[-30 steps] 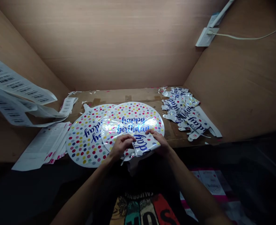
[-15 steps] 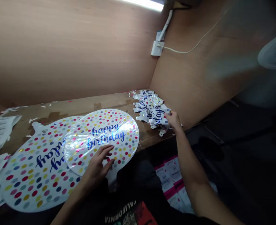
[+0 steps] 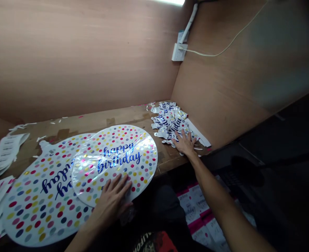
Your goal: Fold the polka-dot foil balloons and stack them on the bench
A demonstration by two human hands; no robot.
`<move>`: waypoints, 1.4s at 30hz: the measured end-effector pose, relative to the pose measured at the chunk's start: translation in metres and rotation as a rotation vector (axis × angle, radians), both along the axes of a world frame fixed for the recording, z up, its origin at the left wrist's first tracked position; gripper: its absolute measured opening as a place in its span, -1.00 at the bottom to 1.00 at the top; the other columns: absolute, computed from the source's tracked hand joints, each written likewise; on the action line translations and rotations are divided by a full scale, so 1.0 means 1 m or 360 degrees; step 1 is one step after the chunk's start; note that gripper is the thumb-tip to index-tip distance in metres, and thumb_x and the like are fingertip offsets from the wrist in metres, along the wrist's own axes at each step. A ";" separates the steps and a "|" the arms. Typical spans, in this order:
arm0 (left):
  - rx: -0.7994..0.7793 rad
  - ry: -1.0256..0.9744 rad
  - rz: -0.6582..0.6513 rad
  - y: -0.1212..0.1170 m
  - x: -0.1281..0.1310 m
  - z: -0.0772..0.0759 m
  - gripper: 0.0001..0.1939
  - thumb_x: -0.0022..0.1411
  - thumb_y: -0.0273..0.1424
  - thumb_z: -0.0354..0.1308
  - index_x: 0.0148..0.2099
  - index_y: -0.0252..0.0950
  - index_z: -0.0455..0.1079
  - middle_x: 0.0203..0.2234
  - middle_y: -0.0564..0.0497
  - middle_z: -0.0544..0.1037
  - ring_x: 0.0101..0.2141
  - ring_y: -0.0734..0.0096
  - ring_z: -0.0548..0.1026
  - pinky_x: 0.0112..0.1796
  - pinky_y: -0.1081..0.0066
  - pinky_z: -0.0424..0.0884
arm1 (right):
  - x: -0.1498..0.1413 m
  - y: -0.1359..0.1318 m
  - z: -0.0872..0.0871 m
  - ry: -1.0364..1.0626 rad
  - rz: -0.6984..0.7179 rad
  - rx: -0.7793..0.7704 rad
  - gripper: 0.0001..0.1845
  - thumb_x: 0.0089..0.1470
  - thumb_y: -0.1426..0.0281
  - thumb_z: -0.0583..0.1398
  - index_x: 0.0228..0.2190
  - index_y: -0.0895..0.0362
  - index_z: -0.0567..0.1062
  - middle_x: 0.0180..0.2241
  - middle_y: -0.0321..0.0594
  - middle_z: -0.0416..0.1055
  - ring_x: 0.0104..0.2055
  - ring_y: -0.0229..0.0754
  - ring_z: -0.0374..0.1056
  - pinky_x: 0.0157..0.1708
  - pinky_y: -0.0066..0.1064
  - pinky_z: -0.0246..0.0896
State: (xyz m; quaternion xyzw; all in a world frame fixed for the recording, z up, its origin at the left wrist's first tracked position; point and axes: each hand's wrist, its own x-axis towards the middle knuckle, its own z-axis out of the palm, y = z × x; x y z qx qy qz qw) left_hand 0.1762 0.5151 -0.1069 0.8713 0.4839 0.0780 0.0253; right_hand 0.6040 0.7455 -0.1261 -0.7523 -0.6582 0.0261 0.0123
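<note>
My left hand lies flat, fingers spread, on the near edge of the top foil balloon, a white disc with coloured dots and blue "happy birthday" lettering. A second flat balloon of the same print lies under it to the left. My right hand is stretched out to the right, fingers spread, pressing on the near side of a pile of folded balloons in the corner. Neither hand holds anything.
The wooden bench is boxed in by plywood walls behind and to the right. Barcode label sheets lie at the left edge. A wall socket with a white cable sits high in the corner. Printed packets lie below the bench.
My right hand carried the folded balloon to the pile on the right, let it go and now lies open on the pile. My left hand has flattened on the top balloon.
</note>
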 end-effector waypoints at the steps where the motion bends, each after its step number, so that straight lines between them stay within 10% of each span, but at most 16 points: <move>1: 0.0017 0.0010 0.0007 -0.002 -0.001 -0.003 -0.28 0.27 -0.11 0.30 0.43 -0.02 0.28 0.42 -0.05 0.25 0.38 -0.16 0.19 0.30 -0.13 0.14 | 0.000 0.000 0.001 0.0010 0.0002 -0.0007 -0.22 0.33 -0.23 -0.19 0.46 -0.32 0.00 0.54 -0.27 -0.30 0.51 0.42 -0.41 0.28 0.55 -0.44; 6: -0.0002 -0.0013 0.0014 -0.009 0.004 -0.010 -0.11 0.24 -0.03 0.30 0.52 -0.04 0.10 0.47 -0.09 0.12 0.42 -0.21 0.09 0.36 -0.19 -0.06 | -0.014 0.003 0.003 0.0027 0.0005 0.0030 -0.18 0.31 -0.25 -0.17 0.46 -0.25 0.03 0.53 -0.18 -0.29 0.50 0.46 -0.38 0.28 0.54 -0.41; 11: -0.0102 -0.0082 0.0013 -0.013 -0.001 -0.008 0.01 0.13 -0.05 0.39 0.53 -0.02 0.07 0.47 -0.13 0.12 0.42 -0.28 0.08 0.35 -0.24 0.01 | -0.051 0.069 0.010 0.0094 -0.0083 -0.0008 -0.16 0.32 -0.24 -0.20 0.48 -0.22 -0.01 0.53 -0.09 -0.32 0.49 0.48 -0.36 0.25 0.58 -0.46; 17: -0.0362 -0.0208 0.0385 -0.004 -0.020 0.014 -0.49 0.14 -0.28 0.41 0.14 -0.08 0.48 0.26 -0.08 0.44 0.21 -0.09 0.35 0.18 0.00 0.33 | -0.091 0.174 0.029 0.0161 -0.0102 -0.0056 -0.14 0.30 -0.24 -0.22 0.48 -0.19 -0.02 0.52 -0.03 -0.31 0.48 0.51 -0.34 0.21 0.63 -0.47; 23: -0.0559 -0.0268 0.0358 0.021 -0.022 0.029 -0.89 0.31 -0.29 0.24 -0.15 -0.18 0.50 0.00 -0.08 0.55 -0.04 0.09 0.44 -0.03 0.15 0.34 | -0.077 0.205 0.038 0.0085 -0.0113 0.0063 -0.12 0.30 -0.21 -0.12 0.46 -0.05 0.11 0.50 0.13 -0.22 0.46 0.57 -0.31 0.21 0.62 -0.49; 30: -0.0787 -0.0667 0.0359 0.045 -0.023 0.033 -0.63 0.43 -0.20 0.01 -0.37 -0.24 0.44 -0.35 -0.05 0.53 -0.31 0.30 0.43 -0.25 0.36 0.29 | -0.078 0.130 0.057 0.0325 0.0270 0.0384 -0.10 0.35 -0.10 -0.04 0.47 0.19 0.05 0.47 0.26 -0.13 0.48 0.40 -0.19 0.30 0.40 -0.19; 36: -0.0783 -0.0729 0.0490 0.105 -0.027 0.066 -0.61 0.42 -0.19 0.01 -0.40 -0.27 0.42 -0.51 -0.01 0.48 -0.46 0.35 0.36 -0.38 0.38 0.19 | -0.160 -0.038 0.071 0.1125 0.1594 -0.0630 -0.15 0.05 0.01 0.38 0.30 0.01 0.39 0.12 -0.04 0.51 0.07 0.12 0.44 0.04 -0.20 0.32; 39: -0.0701 -0.0610 0.0581 0.142 -0.032 0.083 -0.58 0.44 -0.21 0.00 -0.39 -0.30 0.46 -0.53 -0.04 0.49 -0.46 0.34 0.36 -0.37 0.36 0.20 | -0.180 -0.061 0.063 0.1080 0.1452 -0.0496 -0.55 0.15 0.16 0.30 0.04 0.06 0.54 -0.19 -0.14 0.59 -0.20 -0.03 0.45 -0.19 -0.35 0.25; 42: -0.0409 -0.0377 0.0806 0.165 -0.037 0.101 -0.62 0.47 -0.22 0.02 -0.27 -0.34 0.52 -0.38 -0.14 0.58 -0.32 0.24 0.46 -0.25 0.32 0.29 | -0.188 -0.027 0.066 0.0965 0.1258 -0.0325 -0.73 0.27 0.28 0.11 -0.30 0.13 0.56 -0.35 -0.17 0.54 -0.31 -0.14 0.37 -0.30 -0.41 0.12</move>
